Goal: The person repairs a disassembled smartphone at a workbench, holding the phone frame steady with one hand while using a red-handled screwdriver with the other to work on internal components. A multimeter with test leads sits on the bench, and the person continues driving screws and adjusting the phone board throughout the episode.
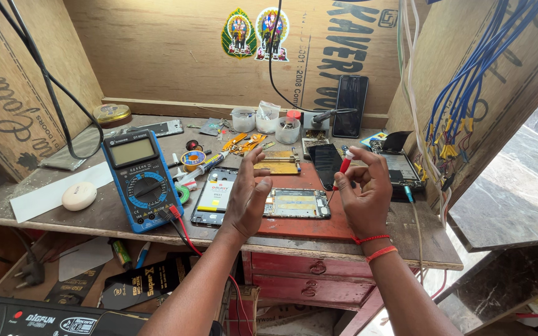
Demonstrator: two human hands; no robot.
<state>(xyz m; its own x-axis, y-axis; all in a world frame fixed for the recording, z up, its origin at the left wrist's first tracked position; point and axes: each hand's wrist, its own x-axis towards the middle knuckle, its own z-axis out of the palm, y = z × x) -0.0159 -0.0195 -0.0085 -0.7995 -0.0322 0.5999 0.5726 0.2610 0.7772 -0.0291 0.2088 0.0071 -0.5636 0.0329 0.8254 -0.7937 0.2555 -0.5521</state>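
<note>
Above the opened phone (263, 202) on our red bench mat (306, 225), our right hand (363, 193) pinches a small red-and-white tube (345, 162), apparently an adhesive applicator. Our left hand (245, 198) hovers spread and empty, right of the blue multimeter (142, 180).

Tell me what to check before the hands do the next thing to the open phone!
1. Right hand grips the red probe: ok.
2. Left hand is empty and open: ok.
3. Open phone lies flat on the red mat: ok.
4. Blue multimeter has leads plugged in: ok.
5. Meter screen shows a reading: cannot tell.
</note>
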